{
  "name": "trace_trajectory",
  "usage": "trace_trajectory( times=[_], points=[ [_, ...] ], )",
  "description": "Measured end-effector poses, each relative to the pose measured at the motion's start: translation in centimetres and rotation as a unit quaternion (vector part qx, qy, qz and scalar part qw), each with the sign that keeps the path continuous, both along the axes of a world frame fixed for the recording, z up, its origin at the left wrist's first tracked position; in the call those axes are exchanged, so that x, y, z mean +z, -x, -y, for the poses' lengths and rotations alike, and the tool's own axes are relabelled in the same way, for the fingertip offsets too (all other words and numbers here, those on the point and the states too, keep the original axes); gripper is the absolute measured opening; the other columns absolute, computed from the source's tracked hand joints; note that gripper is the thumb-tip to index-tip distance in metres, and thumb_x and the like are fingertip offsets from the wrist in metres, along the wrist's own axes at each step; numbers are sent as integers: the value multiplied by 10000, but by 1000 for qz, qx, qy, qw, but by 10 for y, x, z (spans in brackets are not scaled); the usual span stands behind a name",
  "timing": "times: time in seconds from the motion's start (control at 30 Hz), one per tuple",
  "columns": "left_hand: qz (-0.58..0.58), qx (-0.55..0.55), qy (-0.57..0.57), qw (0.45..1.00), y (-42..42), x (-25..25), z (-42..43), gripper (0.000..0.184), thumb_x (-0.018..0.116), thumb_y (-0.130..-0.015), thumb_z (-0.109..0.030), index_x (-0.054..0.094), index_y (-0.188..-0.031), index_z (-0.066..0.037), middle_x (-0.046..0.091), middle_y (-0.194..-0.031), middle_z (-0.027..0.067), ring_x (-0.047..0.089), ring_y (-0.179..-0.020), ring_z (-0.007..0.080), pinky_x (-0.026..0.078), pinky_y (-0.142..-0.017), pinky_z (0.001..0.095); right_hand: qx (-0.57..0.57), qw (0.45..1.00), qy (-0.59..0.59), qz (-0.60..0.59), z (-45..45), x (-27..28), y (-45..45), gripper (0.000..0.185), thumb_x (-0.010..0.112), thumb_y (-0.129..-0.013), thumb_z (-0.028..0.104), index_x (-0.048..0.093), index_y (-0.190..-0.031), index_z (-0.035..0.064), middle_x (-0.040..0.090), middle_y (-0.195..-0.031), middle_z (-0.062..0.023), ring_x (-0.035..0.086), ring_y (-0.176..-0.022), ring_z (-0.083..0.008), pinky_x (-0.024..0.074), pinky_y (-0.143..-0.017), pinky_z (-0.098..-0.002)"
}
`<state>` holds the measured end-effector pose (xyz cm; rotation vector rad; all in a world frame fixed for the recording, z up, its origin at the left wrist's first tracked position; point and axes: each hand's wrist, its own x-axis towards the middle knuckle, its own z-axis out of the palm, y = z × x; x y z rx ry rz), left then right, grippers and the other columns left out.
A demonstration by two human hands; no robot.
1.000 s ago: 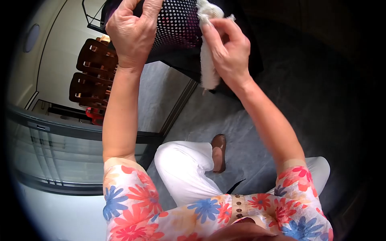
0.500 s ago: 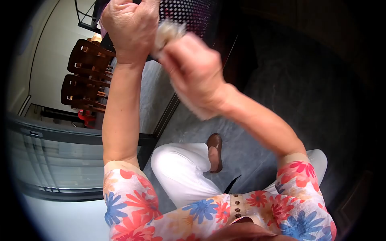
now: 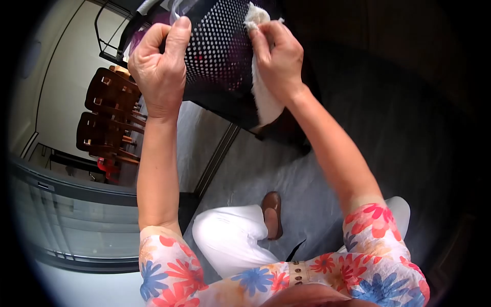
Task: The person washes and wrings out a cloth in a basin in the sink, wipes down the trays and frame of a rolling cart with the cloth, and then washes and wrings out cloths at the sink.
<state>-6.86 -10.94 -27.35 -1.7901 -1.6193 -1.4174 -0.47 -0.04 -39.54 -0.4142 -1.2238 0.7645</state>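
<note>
My right hand (image 3: 279,56) grips a whitish cloth (image 3: 263,97), bunched at the top and hanging down past the palm. The cloth lies against or just in front of the right part of a black perforated basket (image 3: 217,43). My left hand (image 3: 159,69) is closed at the basket's left edge, thumb raised. What its curled fingers hold is hidden. A translucent plastic strip (image 3: 179,7) runs down to the thumb. Something purple (image 3: 137,40) shows beside the left knuckles.
Brown wooden chairs (image 3: 105,130) stand at the left. Below them is a dark-framed glass panel (image 3: 76,220). A floor track (image 3: 217,158) crosses the grey floor (image 3: 327,179). My shod foot (image 3: 272,215) and white trouser leg (image 3: 232,233) are below the basket.
My right hand has moved up and right with the cloth, away from my left hand. More of the basket shows between them. The whole view has shifted slightly.
</note>
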Motion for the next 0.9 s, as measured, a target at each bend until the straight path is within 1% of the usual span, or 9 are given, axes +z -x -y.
trace_trajectory(
  times=[0.07, 0.13, 0.27, 0.37, 0.53, 0.6, 0.73, 0.77, 0.9],
  points=[
    [-8, -9, -6, 1000, 7, 2, -1, 329, 627, -847, -171, 490, -583, -32, 355, -526, -94, 279, -502, 0, 198, -436, 204, -64, 997, -28, 13, -37, 3, 16, 149, 630, -810, 167, 607, -832, 21, 592, -719, -124, 582, -634, -238, 447, -584, -311],
    [-12, -12, -11, 1000, 8, 2, -3, 325, 626, -848, -169, 497, -583, -34, 356, -526, -95, 281, -505, -1, 199, -439, 202, -42, 999, 25, 16, -80, 3, 29, 205, 574, -824, 240, 598, -826, 36, 616, -765, -153, 604, -714, -326, 468, -631, -392],
    [1, -24, -11, 1000, 13, 0, -5, 314, 630, -845, -170, 511, -589, -33, 365, -527, -96, 285, -509, -1, 202, -443, 202, -38, 974, 189, 119, -127, 10, 35, 301, 552, -858, 327, 615, -876, 34, 638, -845, -170, 614, -818, -309, 456, -727, -382],
    [-6, -8, -18, 1000, 17, 3, -3, 310, 630, -842, -169, 511, -591, -31, 363, -525, -98, 285, -508, 1, 203, -446, 207, -19, 993, 111, 34, -93, -6, 35, 287, 483, -852, 273, 591, -832, 8, 616, -758, -186, 607, -739, -354, 471, -657, -404],
    [10, -18, -11, 1000, 30, 0, -2, 303, 622, -845, -166, 517, -591, -38, 353, -525, -99, 279, -503, 4, 193, -449, 214, 113, 993, 17, -29, 37, -17, 8, 90, 617, -779, 69, 539, -794, 26, 546, -732, -143, 559, -647, -304, 456, -584, -365],
    [13, -44, 0, 999, 31, 2, -2, 298, 622, -844, -168, 522, -593, -41, 350, -526, -99, 273, -502, 6, 186, -450, 216, 29, 998, -50, -22, 19, -13, 13, 100, 610, -822, 74, 549, -782, 7, 513, -637, -77, 498, -555, -135, 419, -541, -255],
    [23, -40, 3, 999, 29, 2, -1, 302, 620, -846, -171, 519, -593, -42, 344, -531, -100, 268, -509, 5, 185, -454, 211, -23, 997, 70, -11, -77, 15, 35, 132, 577, -817, 151, 549, -771, 30, 566, -741, -167, 568, -644, -358, 466, -585, -412],
    [26, -38, 1, 999, 28, 0, -2, 302, 620, -846, -171, 518, -592, -42, 344, -530, -100, 267, -510, 4, 185, -453, 211, -21, 991, 131, 32, -90, 27, 31, 316, 541, -857, 316, 602, -848, 6, 632, -816, -188, 607, -777, -327, 453, -711, -396],
    [17, -17, -11, 1000, 24, 4, -2, 303, 624, -844, -172, 517, -592, -42, 344, -531, -103, 265, -516, 1, 183, -451, 211, 6, 999, -19, -28, -26, 33, 24, 127, 597, -824, 126, 557, -810, 7, 557, -687, -149, 567, -585, -273, 457, -557, -334]
  ],
)
